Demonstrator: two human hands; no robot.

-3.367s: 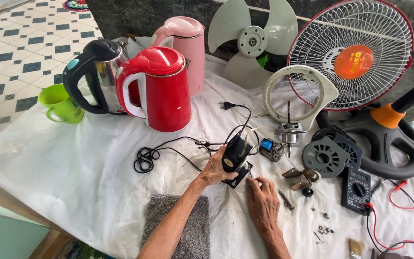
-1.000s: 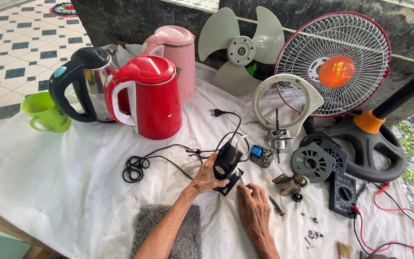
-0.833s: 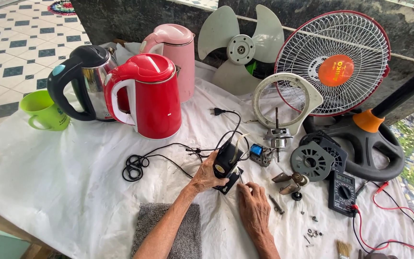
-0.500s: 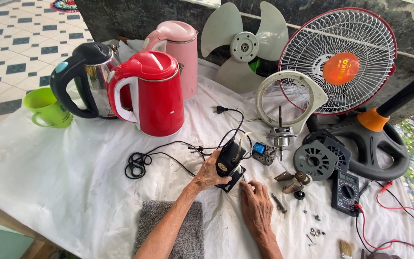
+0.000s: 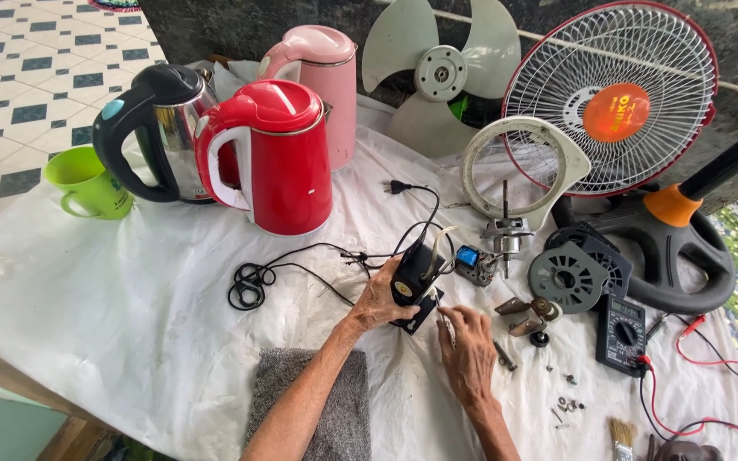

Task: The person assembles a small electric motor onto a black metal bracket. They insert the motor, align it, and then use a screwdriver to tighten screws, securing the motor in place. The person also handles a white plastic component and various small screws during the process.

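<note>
Black switch box (image 5: 414,275) at frame centre, on white bench cloth (image 5: 130,290), gripped by left hand (image 5: 379,299). Right hand (image 5: 469,350) pinches thin tool at its base. Likely risk: tool slipping, loose screws (image 5: 567,403) rolling away.

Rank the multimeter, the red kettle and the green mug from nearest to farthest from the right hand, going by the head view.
1. The multimeter, on the cloth to the side of the right hand.
2. The red kettle, upright farther back on the other side.
3. The green mug, at the far edge of the table, beyond the kettles.
</note>
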